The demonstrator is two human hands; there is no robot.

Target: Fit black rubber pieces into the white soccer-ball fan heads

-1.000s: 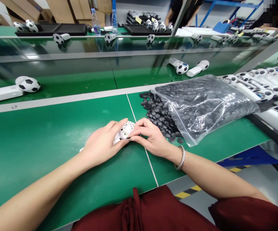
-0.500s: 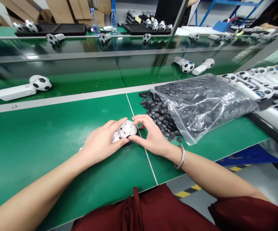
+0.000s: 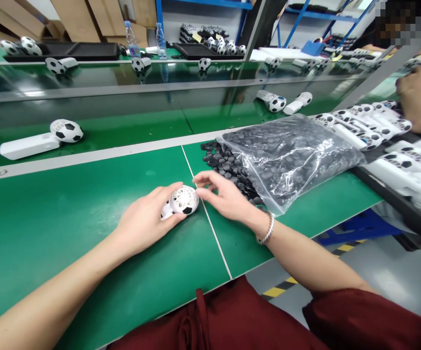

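Cradling a soccer-ball handheld fan [image 3: 183, 201] against the fingers and palm, the person's left hand [image 3: 145, 221] was clenched around its white lattice head and black patches, with the fan's short white handle poking out near the thumb side. The fan sat just above the green counter [image 3: 86, 221], near the middle of the person's reach and close to a pale seam line running across the counter. The right hand [image 3: 223, 195] was open and released, holding nothing, its fingertips [image 3: 198, 180] just beside the fan's far-right edge without clearly touching it. A twisted silver bracelet [image 3: 267, 228] circled the right wrist. Just right of that hand lay a spill of loose black hexagonal pieces [image 3: 225, 167], running out from the mouth of a clear plastic bag [image 3: 290, 160] packed with more of them. Farther right, a black tray [image 3: 393, 206] held a crowd of white fans with soccer-ball heads, and a co-worker's hand [image 3: 412, 85] showed above them at the far-right edge. Beyond a glass panel [image 3: 123, 82], a white fan [image 3: 30, 146] lay on a far green surface at left, and two more [image 3: 271, 102] lay toward the right. Water bottles [image 3: 132, 39] and black trays [image 3: 61, 51] stood along the far counter, with cardboard sheets [image 3: 75, 14] and blue shelving [image 3: 298, 14] behind them. Maroon sleeves [image 3: 363, 316] covered the person's upper arms.
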